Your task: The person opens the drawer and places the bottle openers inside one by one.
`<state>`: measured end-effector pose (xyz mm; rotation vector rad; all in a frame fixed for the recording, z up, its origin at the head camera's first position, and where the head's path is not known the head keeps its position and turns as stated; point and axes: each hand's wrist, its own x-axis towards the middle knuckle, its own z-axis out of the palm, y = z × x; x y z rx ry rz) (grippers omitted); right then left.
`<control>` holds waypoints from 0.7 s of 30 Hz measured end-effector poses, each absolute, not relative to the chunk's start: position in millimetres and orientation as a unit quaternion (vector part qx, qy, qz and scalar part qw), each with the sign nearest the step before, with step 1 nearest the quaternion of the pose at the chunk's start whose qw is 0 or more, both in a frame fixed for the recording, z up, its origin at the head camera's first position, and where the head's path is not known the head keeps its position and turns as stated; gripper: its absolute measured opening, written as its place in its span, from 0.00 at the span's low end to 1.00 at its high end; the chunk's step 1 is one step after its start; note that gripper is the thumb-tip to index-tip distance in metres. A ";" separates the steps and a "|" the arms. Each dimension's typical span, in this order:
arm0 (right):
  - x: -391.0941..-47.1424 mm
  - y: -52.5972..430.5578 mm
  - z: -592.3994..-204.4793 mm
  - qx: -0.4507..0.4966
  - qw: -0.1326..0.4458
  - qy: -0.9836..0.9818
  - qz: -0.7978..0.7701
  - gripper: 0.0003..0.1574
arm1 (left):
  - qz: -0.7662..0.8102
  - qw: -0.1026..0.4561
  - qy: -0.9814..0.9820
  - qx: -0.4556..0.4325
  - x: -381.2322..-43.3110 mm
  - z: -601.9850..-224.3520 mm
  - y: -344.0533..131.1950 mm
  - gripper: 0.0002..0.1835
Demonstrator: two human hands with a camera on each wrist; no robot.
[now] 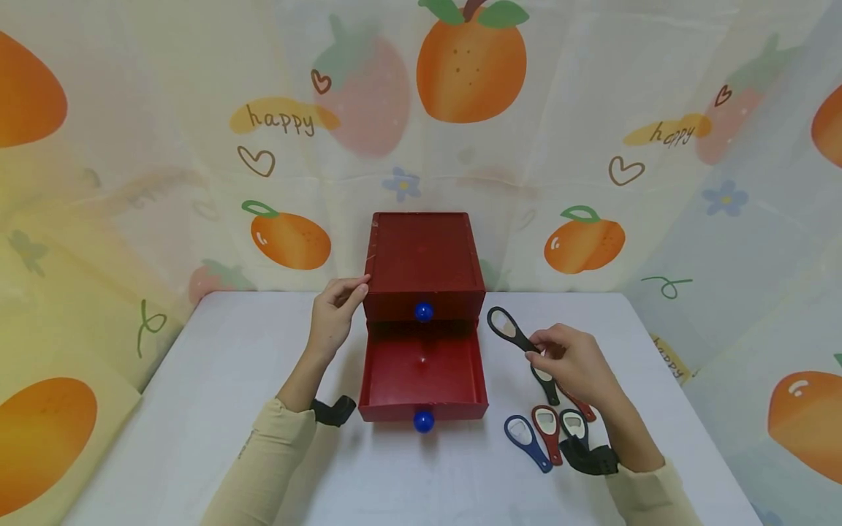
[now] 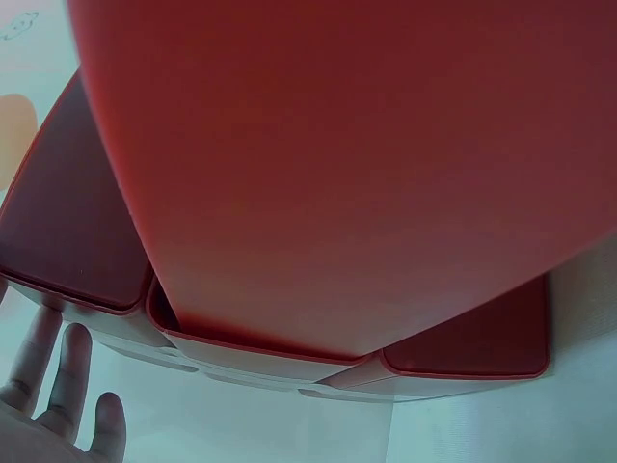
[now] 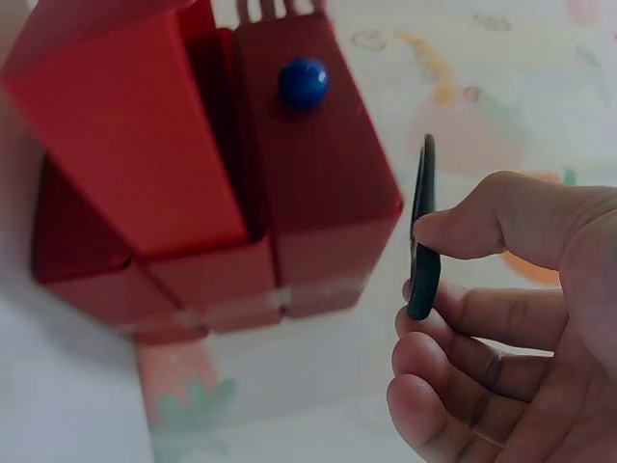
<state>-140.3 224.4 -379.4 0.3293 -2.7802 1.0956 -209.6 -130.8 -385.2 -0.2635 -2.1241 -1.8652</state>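
Note:
My right hand [image 1: 574,360] pinches a black bottle opener [image 1: 506,326] by its handle, to the right of a red drawer cabinet [image 1: 424,252]. In the right wrist view the black opener stands edge-on between thumb and fingers. The left hand [image 1: 338,310] rests its fingertips on the cabinet's left side, near the front top corner; in the left wrist view its fingers [image 2: 69,376] are extended. Below the top drawer, a red drawer [image 1: 408,380] is pulled out, with nothing inside. Blue knobs [image 1: 424,421] mark the drawer fronts.
Right of the cabinet lie several more bottle openers on the white table [image 1: 263,329], among them a blue one [image 1: 528,442], a red one [image 1: 548,431] and black ones [image 1: 544,383]. A fruit-printed cloth [image 1: 579,95] hangs behind. Black wrist camera mounts [image 1: 334,410] sit at both wrists.

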 end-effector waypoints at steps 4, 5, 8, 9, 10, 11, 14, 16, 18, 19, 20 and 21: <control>-143.3 211.2 -372.7 0.142 0.064 -0.919 0.363 0.07 | -0.651 0.152 -0.738 -0.094 -209.0 -384.7 -130.7 0.15; -144.4 207.6 -372.0 0.148 0.059 -0.918 0.363 0.07 | -0.650 0.152 -0.739 -0.094 -208.9 -384.8 -130.7 0.15; -148.7 195.8 -371.1 0.168 0.045 -0.916 0.362 0.07 | -0.648 0.151 -0.740 -0.093 -208.9 -385.3 -131.0 0.15; -150.1 191.8 -371.1 0.176 0.042 -0.915 0.362 0.07 | -0.649 0.151 -0.740 -0.093 -210.6 -387.4 -131.6 0.15; -151.5 187.6 -371.1 0.183 0.039 -0.913 0.362 0.07 | -0.650 0.151 -0.739 -0.092 -212.8 -390.3 -132.5 0.15; -152.8 183.4 -371.3 0.191 0.037 -0.913 0.360 0.07 | -0.652 0.151 -0.738 -0.091 -215.5 -393.5 -133.5 0.15; -156.2 170.5 -371.5 0.209 0.031 -0.911 0.354 0.07 | -0.656 0.151 -0.734 -0.089 -222.9 -403.2 -136.1 0.15; -157.9 162.1 -371.5 0.219 0.020 -0.912 0.347 0.07 | -0.658 0.150 -0.733 -0.088 -226.3 -407.8 -137.3 0.15; -159.4 152.9 -371.6 0.225 0.006 -0.913 0.341 0.07 | -0.656 0.152 -0.733 -0.090 -227.4 -409.9 -137.7 0.15; -160.2 148.3 -372.2 0.227 -0.002 -0.914 0.336 0.06 | -0.656 0.153 -0.734 -0.092 -227.4 -410.2 -137.9 0.15; -160.8 143.8 -372.5 0.230 -0.008 -0.916 0.330 0.06 | -0.655 0.154 -0.734 -0.093 -227.7 -410.8 -138.2 0.15; -161.5 139.1 -372.9 0.232 -0.011 -0.917 0.324 0.06 | -0.654 0.155 -0.734 -0.095 -227.8 -411.0 -138.2 0.15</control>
